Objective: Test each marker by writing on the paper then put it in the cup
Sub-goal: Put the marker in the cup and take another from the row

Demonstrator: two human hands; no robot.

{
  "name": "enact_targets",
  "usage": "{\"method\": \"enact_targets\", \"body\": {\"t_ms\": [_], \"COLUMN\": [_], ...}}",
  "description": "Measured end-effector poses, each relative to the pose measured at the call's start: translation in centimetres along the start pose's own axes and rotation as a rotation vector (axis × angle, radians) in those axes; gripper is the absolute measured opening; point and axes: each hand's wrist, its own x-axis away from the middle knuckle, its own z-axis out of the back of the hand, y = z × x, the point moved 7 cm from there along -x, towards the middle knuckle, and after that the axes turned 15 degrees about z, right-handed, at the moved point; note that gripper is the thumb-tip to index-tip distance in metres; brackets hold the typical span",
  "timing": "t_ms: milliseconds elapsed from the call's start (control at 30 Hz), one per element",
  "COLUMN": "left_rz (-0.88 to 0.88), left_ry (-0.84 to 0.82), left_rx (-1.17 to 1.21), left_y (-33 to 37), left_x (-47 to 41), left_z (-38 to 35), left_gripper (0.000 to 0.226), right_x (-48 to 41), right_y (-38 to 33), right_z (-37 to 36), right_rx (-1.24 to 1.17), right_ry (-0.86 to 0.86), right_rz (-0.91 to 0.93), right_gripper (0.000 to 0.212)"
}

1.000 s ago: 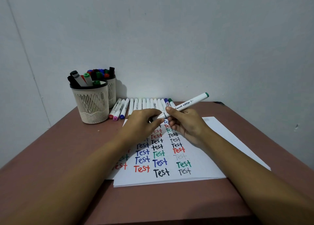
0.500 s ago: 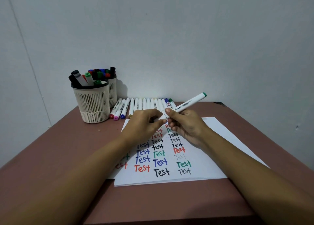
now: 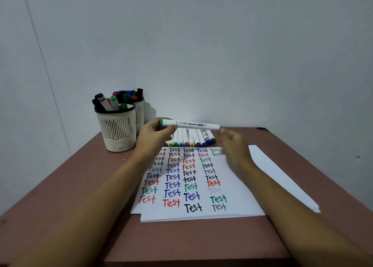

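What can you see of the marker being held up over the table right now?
The marker is a slim white plastic-looking barrel with black print along its side and a green band at its left end. It lies roughly level in the air, above the row of markers at the back of the table. The left hand grips its green end. The right hand is blurred just below its right end; contact there cannot be told.

Cups (image 3: 118, 132) left of marker row (image 3: 189, 139); paper (image 3: 238, 202) in front.
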Motion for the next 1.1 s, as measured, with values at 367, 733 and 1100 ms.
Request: {"method": "enact_targets", "body": {"t_ms": [367, 733, 1100], "left_rz": [-0.143, -0.351, -0.230], "left_ry": [0.273, 0.598, 0.450], "left_rx": [-0.051, -0.419, -0.904], "left_y": [6.3, 17.2, 9.6], "left_x": [-1.2, -1.4, -4.0], "left_z": [5.2, 12.5, 10.6], "left_gripper": [0.012, 0.036, 0.017], "right_x": [1.1, 1.0, 1.0], "right_y": [-0.1, -0.4, -0.5], "right_z": [-2.6, -2.7, -2.8], "right_rx": [0.702, 0.704, 0.711], "right_ry": [-0.419, -0.407, -0.428], "right_rz": [0.363, 0.379, 0.383], "right_gripper": [0.030, 0.028, 0.029]}}
